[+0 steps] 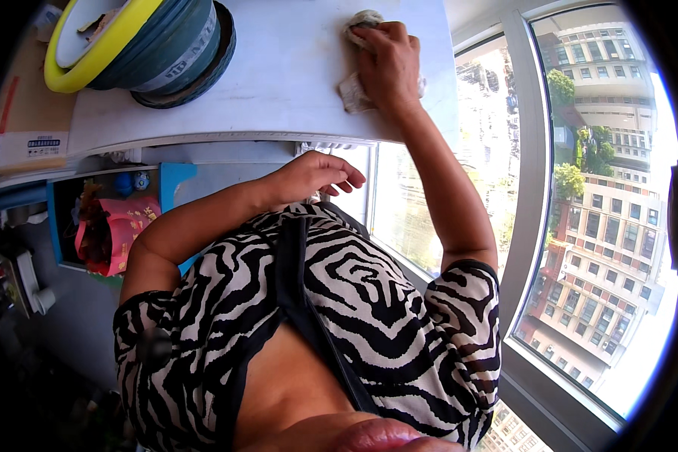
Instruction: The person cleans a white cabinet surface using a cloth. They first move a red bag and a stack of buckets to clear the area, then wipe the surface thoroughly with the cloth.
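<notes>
Near the right end of a white tabletop (279, 83), my right hand (390, 64) presses down on a pale, crumpled cloth (352, 96). Its fingers are curled over the cloth, which bunches up at the fingertips and spreads out under the palm. My left hand (320, 175) is held in front of my body, below the table's near edge, with nothing in it. Its fingers are loosely bent and a little apart. On the left part of the table stands a dark green plant pot (166, 56) with a yellow rim, resting on a dark saucer (222, 71).
A cardboard box (30, 128) is at the far left. Below the table, a blue-edged open box (177, 177) holds a pink bag (120, 233). Along the right runs a white-framed window (531, 151), with buildings and trees outside.
</notes>
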`<state>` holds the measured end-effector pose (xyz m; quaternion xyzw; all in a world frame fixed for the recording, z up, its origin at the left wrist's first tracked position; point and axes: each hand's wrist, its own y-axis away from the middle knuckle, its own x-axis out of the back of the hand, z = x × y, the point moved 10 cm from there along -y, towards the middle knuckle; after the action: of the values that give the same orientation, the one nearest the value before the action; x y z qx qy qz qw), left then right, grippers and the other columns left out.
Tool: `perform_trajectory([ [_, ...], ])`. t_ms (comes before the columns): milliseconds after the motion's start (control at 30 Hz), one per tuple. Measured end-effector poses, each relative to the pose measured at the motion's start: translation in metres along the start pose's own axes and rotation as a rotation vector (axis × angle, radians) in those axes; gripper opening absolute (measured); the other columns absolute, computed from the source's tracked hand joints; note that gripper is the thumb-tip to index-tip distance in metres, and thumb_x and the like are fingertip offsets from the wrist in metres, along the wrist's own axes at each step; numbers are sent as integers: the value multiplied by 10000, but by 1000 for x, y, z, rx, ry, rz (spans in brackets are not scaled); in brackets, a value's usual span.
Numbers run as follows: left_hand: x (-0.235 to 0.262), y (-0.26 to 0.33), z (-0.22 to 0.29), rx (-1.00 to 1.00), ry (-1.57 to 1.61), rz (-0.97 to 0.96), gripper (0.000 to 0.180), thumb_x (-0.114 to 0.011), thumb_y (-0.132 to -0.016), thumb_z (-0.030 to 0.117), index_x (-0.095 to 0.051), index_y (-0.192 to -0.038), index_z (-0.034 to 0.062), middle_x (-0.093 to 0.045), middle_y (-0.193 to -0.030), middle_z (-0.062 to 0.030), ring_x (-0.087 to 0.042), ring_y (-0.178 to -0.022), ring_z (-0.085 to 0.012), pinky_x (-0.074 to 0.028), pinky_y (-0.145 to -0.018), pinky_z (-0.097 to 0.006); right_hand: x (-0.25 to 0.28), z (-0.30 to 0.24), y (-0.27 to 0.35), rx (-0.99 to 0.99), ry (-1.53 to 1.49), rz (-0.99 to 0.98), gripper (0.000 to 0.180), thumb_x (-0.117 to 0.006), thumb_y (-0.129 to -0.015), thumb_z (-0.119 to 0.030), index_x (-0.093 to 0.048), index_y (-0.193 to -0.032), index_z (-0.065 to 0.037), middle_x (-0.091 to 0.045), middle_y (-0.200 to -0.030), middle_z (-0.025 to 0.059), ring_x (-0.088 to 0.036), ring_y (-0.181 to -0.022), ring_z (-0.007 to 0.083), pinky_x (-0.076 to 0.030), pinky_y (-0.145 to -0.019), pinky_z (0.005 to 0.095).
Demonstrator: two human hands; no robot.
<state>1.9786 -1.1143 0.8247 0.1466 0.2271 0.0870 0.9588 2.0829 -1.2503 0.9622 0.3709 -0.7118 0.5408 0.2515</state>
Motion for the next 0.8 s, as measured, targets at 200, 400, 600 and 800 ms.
perform_trajectory([
  [200,10,-25,-6,24,669,58,531,-340,-1059,367,-554,-1330,-36,-637,-1297,-186,-614,-1224,-292,-477,-1078,-425,-24,-59,2,41,-263,-133,407,-661,-779,-14,-738,-1153,-155,-595,-1169,143,-528,-1082,379,-455,-981,427],
  [400,15,-15,11,-84,823,69,546,-335,-1057,333,-535,-1350,-82,-619,-1319,-223,-610,-1226,-312,-464,-1101,-419,1,73,-77,-125,-435,5,358,-639,-878,-161,-718,-1227,-175,-613,-1197,172,-513,-1185,393,-470,-974,439],
  [600,18,-16,15,-104,893,104,478,-408,-1032,264,-545,-1329,-85,-631,-1292,-230,-626,-1201,-313,-477,-1089,-417,-56,175,-121,-145,292,-164,461,-592,-886,-380,-672,-1307,-211,-611,-1264,160,-483,-1237,425,-408,-1046,488],
  [800,38,-4,9,-215,963,136,503,-412,-1035,315,-523,-1358,-55,-631,-1290,-233,-624,-1204,-321,-481,-1083,-424,-77,85,-104,-6,119,-213,347,-607,-861,-256,-742,-1174,-193,-612,-1220,152,-562,-1081,391,-438,-987,428],
])
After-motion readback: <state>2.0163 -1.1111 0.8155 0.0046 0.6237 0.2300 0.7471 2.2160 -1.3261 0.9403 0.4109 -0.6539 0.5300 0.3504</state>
